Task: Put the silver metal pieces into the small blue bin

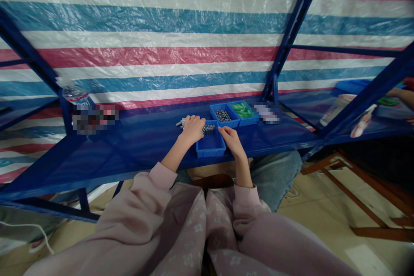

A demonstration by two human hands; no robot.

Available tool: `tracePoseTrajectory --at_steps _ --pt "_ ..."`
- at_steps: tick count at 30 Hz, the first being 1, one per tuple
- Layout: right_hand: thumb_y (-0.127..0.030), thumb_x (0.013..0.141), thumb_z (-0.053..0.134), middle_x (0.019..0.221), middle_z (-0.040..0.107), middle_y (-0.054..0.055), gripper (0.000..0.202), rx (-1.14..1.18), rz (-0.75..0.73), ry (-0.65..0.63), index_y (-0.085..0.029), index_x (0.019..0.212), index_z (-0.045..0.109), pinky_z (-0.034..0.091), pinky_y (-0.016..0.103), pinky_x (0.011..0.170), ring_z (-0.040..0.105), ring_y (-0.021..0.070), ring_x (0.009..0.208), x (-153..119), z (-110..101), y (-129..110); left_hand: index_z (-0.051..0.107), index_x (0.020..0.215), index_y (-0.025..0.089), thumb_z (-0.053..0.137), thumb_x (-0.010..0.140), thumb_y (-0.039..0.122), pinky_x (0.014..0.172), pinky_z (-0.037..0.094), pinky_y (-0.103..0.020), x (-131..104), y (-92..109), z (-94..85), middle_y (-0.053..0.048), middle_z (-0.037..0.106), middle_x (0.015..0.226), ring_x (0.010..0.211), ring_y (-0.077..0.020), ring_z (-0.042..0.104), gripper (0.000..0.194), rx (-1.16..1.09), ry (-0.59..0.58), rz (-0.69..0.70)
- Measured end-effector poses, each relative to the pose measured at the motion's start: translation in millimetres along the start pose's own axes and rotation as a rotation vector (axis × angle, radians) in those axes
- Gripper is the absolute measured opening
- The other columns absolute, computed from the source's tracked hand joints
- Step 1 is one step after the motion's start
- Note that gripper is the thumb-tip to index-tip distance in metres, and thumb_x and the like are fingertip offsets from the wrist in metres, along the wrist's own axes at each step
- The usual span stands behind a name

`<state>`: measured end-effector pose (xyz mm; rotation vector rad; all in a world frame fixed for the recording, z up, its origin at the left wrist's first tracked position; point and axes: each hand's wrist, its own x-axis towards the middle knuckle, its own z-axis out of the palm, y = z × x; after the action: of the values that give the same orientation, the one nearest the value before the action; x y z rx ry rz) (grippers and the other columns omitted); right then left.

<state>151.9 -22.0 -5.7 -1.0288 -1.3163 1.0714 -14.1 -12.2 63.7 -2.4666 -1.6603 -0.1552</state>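
A shallow blue bin (211, 152) sits near the table's front edge, with a row of small silver metal pieces (208, 129) along its far end. My left hand (193, 129) reaches over the bin's far left corner, its fingers curled down; what they hold is hidden. Just beyond it, more silver rod-like pieces (180, 123) stick out to the left. At the bin's far right corner, my right hand (230, 139) has its fingers closed at the rim. Behind stand a blue bin of small metal screws (222, 115) and another holding green pieces (242, 110).
A clear bottle (75, 94) stands at the left end of the blue table (142, 138), beside a blurred item. Blue frame posts (281, 56) rise behind. On the right are a white container (336, 110), another person's arm (400, 93) and a wooden stool (362, 194).
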Motion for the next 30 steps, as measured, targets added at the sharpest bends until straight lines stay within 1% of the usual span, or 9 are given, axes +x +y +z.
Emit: tracePoseTrajectory --at_steps 3,6,9,11,12,14,18,23,30 --pt "-0.056 0.074 0.061 0.048 0.033 -0.007 0.045 -0.002 0.001 -0.001 -0.022 0.057 0.038 0.023 0.024 0.042 0.032 0.0082 0.043 -0.3 -0.2 -0.4 0.06 0.095 0.019 0.069 0.074 0.04 0.087 0.035 -0.039 -1.6 -6.8 0.5 -0.009 0.061 0.101 0.102 -0.0285 0.054 0.031 -0.096 0.043 0.002" --pt "-0.055 0.075 0.061 0.048 0.034 -0.007 0.044 -0.007 -0.007 -0.003 -0.022 0.057 0.039 0.024 0.024 0.042 0.032 0.0082 0.043 -0.8 -0.4 -0.7 0.058 0.102 0.021 0.056 0.083 0.053 0.089 0.036 -0.039 -3.0 -21.3 4.7 -0.008 0.059 0.106 0.105 -0.0263 0.054 0.037 -0.223 0.21 -0.044" --pt "-0.055 0.076 0.061 0.048 0.033 -0.007 0.044 -0.014 -0.018 0.0 -0.022 0.057 0.038 0.024 0.024 0.042 0.032 0.0081 0.044 -0.3 -0.8 0.5 0.057 0.109 0.022 0.043 0.091 0.05 0.092 0.037 -0.038 -3.6 -43.8 16.5 -0.009 0.059 0.113 0.111 -0.0252 0.053 0.036 -0.274 0.368 -0.176" --pt "-0.054 0.076 0.061 0.049 0.033 -0.007 0.044 -0.006 -0.021 0.0 -0.022 0.057 0.039 0.024 0.024 0.042 0.032 0.0081 0.044 0.5 -1.2 2.0 0.057 0.113 0.023 0.038 0.095 0.043 0.093 0.037 -0.038 -4.0 -60.7 29.5 -0.009 0.058 0.119 0.115 -0.0251 0.052 0.033 -0.272 0.394 -0.284" --pt "-0.054 0.076 0.061 0.049 0.034 -0.007 0.044 -0.002 -0.022 -0.001 -0.022 0.058 0.039 0.024 0.024 0.042 0.033 0.0082 0.044 0.9 -1.3 2.8 0.056 0.116 0.024 0.037 0.095 0.039 0.095 0.037 -0.039 -4.3 -68.7 37.2 -0.01 0.058 0.122 0.117 -0.0251 0.051 0.033 -0.27 0.382 -0.336" --pt "-0.054 0.076 0.061 0.048 0.035 -0.007 0.043 0.003 -0.023 -0.004 -0.022 0.058 0.039 0.025 0.024 0.042 0.033 0.0084 0.044 1.5 -1.6 3.8 0.055 0.122 0.025 0.036 0.095 0.035 0.098 0.036 -0.041 -4.9 -81.7 52.9 -0.01 0.056 0.13 0.122 -0.0257 0.049 0.034 -0.279 0.295 -0.405" --pt "-0.054 0.076 0.061 0.048 0.035 -0.007 0.043 -0.002 -0.013 -0.003 -0.022 0.058 0.039 0.025 0.024 0.042 0.034 0.0087 0.044 1.3 -1.5 3.2 0.052 0.129 0.028 0.032 0.096 0.031 0.102 0.032 -0.044 -4.4 -92.6 74.2 -0.008 0.05 0.141 0.13 -0.0236 0.044 0.039 -0.305 0.1 -0.391" --pt "-0.055 0.076 0.061 0.049 0.035 -0.007 0.043 0.0 -0.016 -0.005 -0.022 0.058 0.039 0.026 0.024 0.042 0.034 0.0085 0.044 0.5 -1.3 2.3 0.056 0.125 0.026 0.032 0.095 0.027 0.101 0.03 -0.043 -4.2 -90.0 73.0 -0.006 0.058 0.133 0.124 -0.022 0.05 0.038 -0.313 0.096 -0.349" --pt "-0.057 0.074 0.061 0.048 0.034 -0.007 0.045 -0.012 -0.003 0.004 -0.022 0.058 0.039 0.025 0.024 0.041 0.033 0.0088 0.043 0.9 -1.2 1.1 0.059 0.119 0.023 0.042 0.093 0.04 0.097 0.03 -0.042 -20.8 -83.0 65.1 -0.01 0.064 0.122 0.113 -0.025 0.056 0.036 -0.306 0.138 -0.377"
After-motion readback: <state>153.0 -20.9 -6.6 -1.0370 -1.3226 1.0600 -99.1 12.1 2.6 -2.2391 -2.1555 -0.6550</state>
